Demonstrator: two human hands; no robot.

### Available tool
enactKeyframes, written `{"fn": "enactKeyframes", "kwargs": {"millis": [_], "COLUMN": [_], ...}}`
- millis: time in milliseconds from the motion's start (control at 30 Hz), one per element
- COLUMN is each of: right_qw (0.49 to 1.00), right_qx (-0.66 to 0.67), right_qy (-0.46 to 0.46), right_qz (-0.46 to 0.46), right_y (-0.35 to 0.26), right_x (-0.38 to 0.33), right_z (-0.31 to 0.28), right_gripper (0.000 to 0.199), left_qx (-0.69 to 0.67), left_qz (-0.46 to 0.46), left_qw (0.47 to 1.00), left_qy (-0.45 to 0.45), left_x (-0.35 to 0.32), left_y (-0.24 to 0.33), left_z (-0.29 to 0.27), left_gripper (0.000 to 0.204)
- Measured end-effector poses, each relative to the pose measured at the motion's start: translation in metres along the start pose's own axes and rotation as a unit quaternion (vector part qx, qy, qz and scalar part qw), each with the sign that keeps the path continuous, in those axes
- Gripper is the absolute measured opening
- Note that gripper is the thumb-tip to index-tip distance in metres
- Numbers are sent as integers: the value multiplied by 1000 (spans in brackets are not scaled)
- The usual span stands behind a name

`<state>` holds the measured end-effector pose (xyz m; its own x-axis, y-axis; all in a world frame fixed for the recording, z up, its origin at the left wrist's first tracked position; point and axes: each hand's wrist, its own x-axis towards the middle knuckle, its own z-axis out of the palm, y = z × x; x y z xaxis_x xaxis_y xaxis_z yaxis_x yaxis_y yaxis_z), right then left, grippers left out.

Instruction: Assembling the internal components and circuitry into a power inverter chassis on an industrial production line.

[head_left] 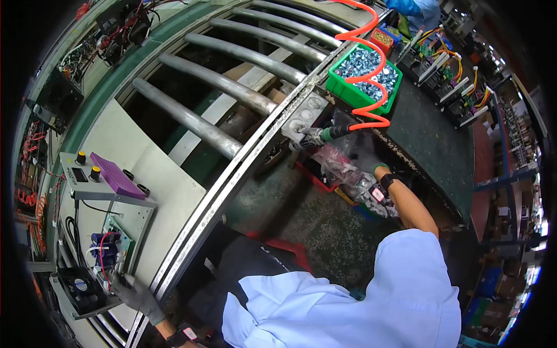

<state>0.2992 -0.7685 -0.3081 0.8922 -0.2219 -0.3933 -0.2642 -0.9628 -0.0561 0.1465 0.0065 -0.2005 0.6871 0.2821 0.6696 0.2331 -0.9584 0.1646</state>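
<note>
Plastic bag (341, 169) is beside the roller conveyor (232, 55), at your gloved right hand (366, 159), and I cannot tell if the fingers are closed on it; it seems better to handle the thin film gently and keep it away from the green-handled tool (335, 133). Your left hand (138, 297) is at the open metal chassis (144, 219), its grip also unclear, so please keep it light near the red wire (101, 250).
</note>
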Motion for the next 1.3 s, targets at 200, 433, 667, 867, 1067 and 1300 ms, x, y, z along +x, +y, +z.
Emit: {"fn": "enactKeyframes", "kwargs": {"millis": [200,433,667,867,1067,1300], "right_qw": [990,980,924,896,889,832], "right_qx": [-64,-7,100,150,145,261], "right_qy": [-16,145,333,393,408,468], "right_qz": [-127,-134,-158,-139,-150,-141], "right_y": [-29,-20,-35,-49,-76,-145], "right_x": [-10,-14,-49,-73,-99,-164], "right_z": [-6,17,-5,-7,-18,-72], "right_gripper": [44,28,27,24,23,19], "left_qx": [0,-22,-8,-8,-29,-34], "left_qz": [-16,-24,-37,-64,-68,-61], "left_qw": [1000,999,999,998,997,997], "left_qy": [-7,-4,-10,-22,-15,-19], "left_x": [-2,0,1,1,1,3], "left_y": [-2,8,8,14,19,17], "left_z": [-5,-4,-5,-11,-10,-14], "left_gripper": [33,32,39,41,37,37]}}
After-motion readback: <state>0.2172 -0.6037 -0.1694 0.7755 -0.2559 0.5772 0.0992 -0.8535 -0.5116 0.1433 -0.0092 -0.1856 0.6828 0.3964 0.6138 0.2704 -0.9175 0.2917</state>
